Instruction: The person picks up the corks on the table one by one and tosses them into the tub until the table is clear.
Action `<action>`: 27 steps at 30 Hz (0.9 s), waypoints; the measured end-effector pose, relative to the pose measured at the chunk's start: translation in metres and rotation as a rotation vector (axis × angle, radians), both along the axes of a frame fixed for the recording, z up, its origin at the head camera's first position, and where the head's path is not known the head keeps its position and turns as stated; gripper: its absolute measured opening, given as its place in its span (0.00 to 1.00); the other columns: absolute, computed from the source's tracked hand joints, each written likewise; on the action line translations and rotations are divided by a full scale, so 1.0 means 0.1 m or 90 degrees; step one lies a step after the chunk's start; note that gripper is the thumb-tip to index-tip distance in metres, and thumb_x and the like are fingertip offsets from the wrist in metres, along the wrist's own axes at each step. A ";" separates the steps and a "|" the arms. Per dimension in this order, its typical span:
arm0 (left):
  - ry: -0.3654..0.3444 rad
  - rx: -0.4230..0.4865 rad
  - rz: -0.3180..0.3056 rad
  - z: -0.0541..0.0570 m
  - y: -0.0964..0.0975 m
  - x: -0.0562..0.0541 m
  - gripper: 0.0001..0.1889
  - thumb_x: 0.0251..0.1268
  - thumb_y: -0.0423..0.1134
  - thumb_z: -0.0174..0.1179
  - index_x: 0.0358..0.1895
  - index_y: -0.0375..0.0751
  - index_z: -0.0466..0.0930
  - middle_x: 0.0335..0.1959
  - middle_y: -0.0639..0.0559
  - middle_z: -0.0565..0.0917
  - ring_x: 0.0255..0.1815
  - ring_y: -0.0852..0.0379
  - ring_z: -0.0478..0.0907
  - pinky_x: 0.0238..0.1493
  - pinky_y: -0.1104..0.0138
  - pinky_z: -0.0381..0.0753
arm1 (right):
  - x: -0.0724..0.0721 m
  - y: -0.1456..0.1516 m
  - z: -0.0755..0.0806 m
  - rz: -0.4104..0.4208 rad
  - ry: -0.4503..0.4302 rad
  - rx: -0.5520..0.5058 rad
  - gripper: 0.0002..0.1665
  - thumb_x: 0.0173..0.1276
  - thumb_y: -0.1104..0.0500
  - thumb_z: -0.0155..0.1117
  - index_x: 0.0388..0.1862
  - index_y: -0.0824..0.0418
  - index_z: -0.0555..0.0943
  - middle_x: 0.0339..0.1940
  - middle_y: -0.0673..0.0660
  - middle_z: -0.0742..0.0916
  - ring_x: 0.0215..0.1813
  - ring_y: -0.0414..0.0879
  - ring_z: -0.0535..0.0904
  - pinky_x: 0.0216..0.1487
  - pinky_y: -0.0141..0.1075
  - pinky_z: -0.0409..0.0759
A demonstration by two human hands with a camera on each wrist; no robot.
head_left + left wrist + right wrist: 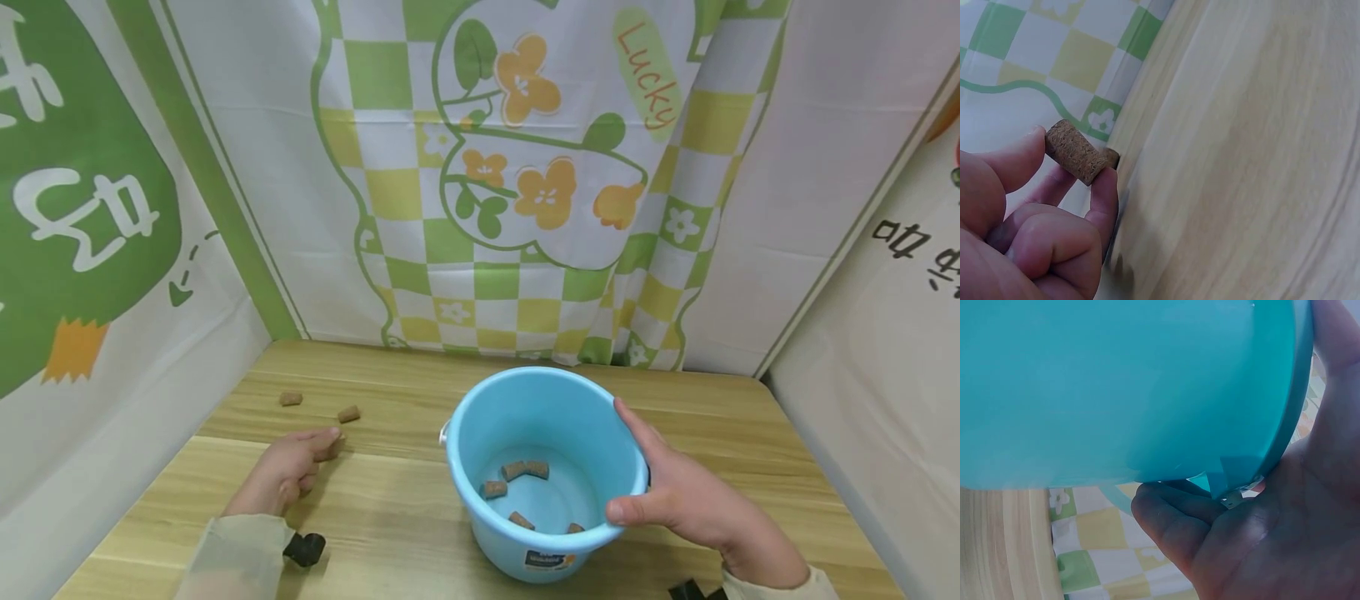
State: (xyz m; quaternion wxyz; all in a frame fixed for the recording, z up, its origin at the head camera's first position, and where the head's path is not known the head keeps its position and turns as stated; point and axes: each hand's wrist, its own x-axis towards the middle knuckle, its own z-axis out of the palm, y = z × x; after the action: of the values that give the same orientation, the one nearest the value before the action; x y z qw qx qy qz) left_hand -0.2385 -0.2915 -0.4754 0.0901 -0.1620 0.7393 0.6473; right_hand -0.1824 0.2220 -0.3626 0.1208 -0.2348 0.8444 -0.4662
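My left hand [283, 468] is over the left part of the table, pinching a cork [1075, 152] between thumb and finger. A second cork [1110, 156] shows just behind it in the left wrist view. In the head view, one loose cork [348, 413] lies right beyond the fingertips and another cork [291, 398] farther to the left. My right hand [678, 492] grips the right side of a light blue bucket [540, 408], thumb over the rim and fingers along the outside. Several corks [537, 469] lie on the bucket's bottom, partly hidden by its near wall.
The wooden table [390, 508] ends at the back against a checked green and yellow curtain [495, 300]. Printed cloth walls stand on the left [217, 367] and right [862, 350]. A white handle mount [443, 433] sticks out from the bucket's left side.
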 end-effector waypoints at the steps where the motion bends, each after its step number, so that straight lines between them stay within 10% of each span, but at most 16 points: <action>1: -0.002 0.002 0.001 0.01 0.01 0.00 0.30 0.76 0.50 0.56 0.69 0.28 0.69 0.53 0.41 0.78 0.14 0.69 0.56 0.16 0.74 0.60 | 0.00 0.00 0.00 0.000 0.001 0.000 0.70 0.58 0.51 0.78 0.83 0.48 0.37 0.77 0.68 0.55 0.59 0.56 0.73 0.53 0.47 0.75; 10: -0.004 -0.038 -0.041 0.21 0.14 0.00 0.32 0.74 0.58 0.55 0.69 0.37 0.72 0.68 0.38 0.72 0.13 0.67 0.55 0.14 0.72 0.59 | 0.00 0.00 0.00 0.000 0.008 -0.002 0.71 0.57 0.52 0.79 0.83 0.48 0.36 0.77 0.68 0.56 0.59 0.57 0.73 0.53 0.49 0.75; 27: 0.117 -0.005 -0.100 0.75 0.52 0.04 0.30 0.74 0.55 0.57 0.65 0.32 0.74 0.60 0.38 0.76 0.13 0.66 0.51 0.16 0.73 0.60 | 0.00 0.00 -0.01 0.006 -0.002 -0.017 0.71 0.58 0.53 0.79 0.83 0.49 0.36 0.76 0.69 0.56 0.59 0.58 0.73 0.52 0.49 0.75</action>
State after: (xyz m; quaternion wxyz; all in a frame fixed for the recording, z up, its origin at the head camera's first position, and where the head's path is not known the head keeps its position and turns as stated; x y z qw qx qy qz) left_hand -0.2346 -0.2390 -0.4004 0.0718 -0.0440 0.7573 0.6476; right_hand -0.1826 0.2223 -0.3631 0.1209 -0.2395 0.8367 -0.4775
